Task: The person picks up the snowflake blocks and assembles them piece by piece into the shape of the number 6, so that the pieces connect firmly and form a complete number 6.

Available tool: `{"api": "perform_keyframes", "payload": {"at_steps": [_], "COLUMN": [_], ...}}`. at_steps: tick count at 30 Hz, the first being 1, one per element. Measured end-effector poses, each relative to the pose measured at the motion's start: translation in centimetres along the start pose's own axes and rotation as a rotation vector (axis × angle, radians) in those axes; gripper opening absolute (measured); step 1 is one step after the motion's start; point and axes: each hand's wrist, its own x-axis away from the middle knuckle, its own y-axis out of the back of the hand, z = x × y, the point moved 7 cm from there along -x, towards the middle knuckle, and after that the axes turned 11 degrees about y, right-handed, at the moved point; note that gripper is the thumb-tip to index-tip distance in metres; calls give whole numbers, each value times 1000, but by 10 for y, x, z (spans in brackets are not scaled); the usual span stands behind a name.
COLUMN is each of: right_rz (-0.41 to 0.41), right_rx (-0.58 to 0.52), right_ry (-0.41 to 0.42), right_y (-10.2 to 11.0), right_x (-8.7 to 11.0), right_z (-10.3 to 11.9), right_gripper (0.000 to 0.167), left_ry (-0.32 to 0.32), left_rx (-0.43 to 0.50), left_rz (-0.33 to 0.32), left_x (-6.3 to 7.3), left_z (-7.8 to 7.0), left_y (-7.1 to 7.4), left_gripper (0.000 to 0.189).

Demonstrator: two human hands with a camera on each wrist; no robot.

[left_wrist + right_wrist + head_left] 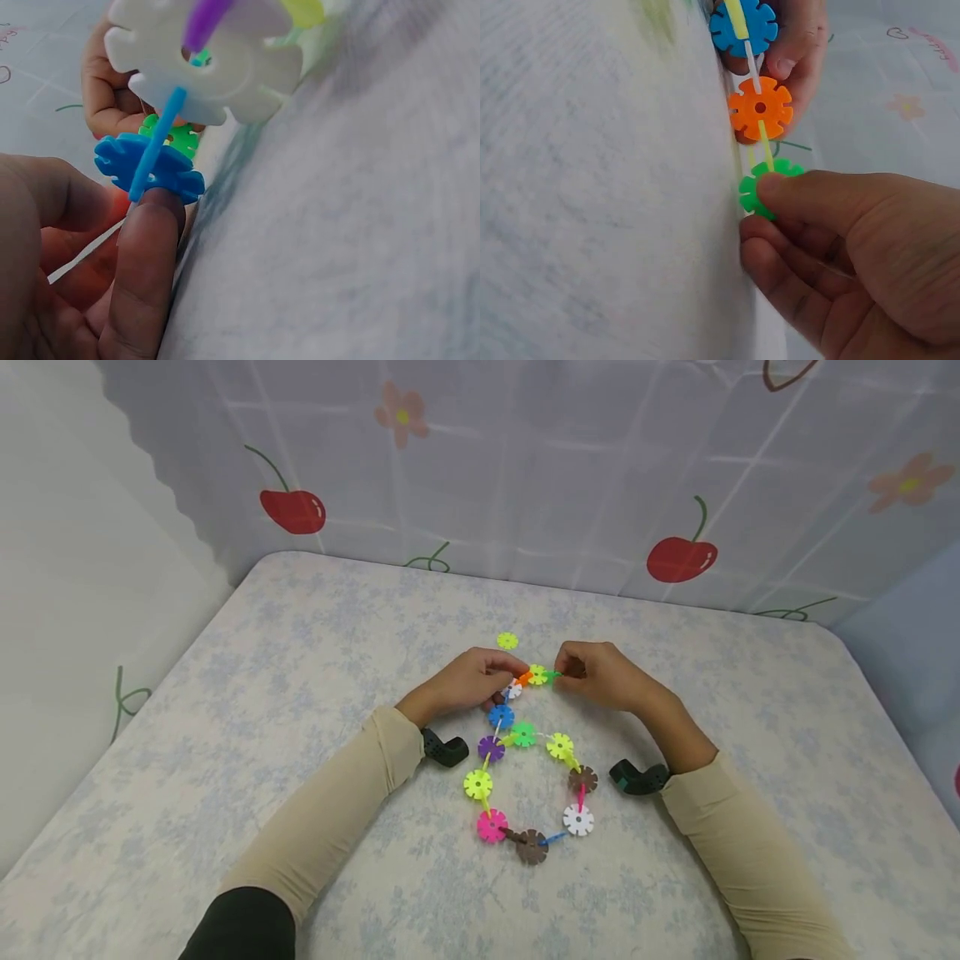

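Notched plastic snowflake discs are slotted together into a closed ring with a strand running up from it. My right hand (607,675) pinches the green disc (785,166) at the strand's far end between thumb and fingers. A yellow disc (537,674) links it to the orange disc (777,112). That orange disc is held in the fingers of my left hand (471,681). Closer in along the strand are a white disc (247,82) and a blue disc (501,717). A purple disc (491,749) joins the strand to the ring.
On the table lies the ring, with a pink disc (492,827), a brown disc (532,847) and a white disc (578,820) nearest me. A loose yellow disc (507,641) lies beyond my hands. The patterned tablecloth (337,635) meets a cherry-print curtain (510,468) at the back.
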Motion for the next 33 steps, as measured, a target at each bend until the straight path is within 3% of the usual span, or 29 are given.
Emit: {"api": "perform_keyframes", "payload": {"at_steps": [4,9,16,22,27,33], "right_rz": [84,101,139,215,288,250], "right_rx": [-42,-36,-59,-73,-23,2], "right_ry": [-6,-54,-21,-70,-52,-11], "right_y": [7,27,29,12,-5,-6], "right_x": [5,7,-42,-79,-92,-92], "right_z": [-4,-13,-22,-28,-26,-23], "right_gripper": [17,28,37,45,47,30], "left_ry": [-6,-32,-1,24,11,-8], "left_rx": [4,-40,-33,-18,-28,-30], "left_rz": [4,37,17,13,11,-7], "left_x": [-4,-10,-8,-7,-7,-5], "left_z": [0,-2,3,8,7,5], "left_y": [-3,-7,-1,1,1,3], "left_gripper": [25,20,18,16,16,15]}}
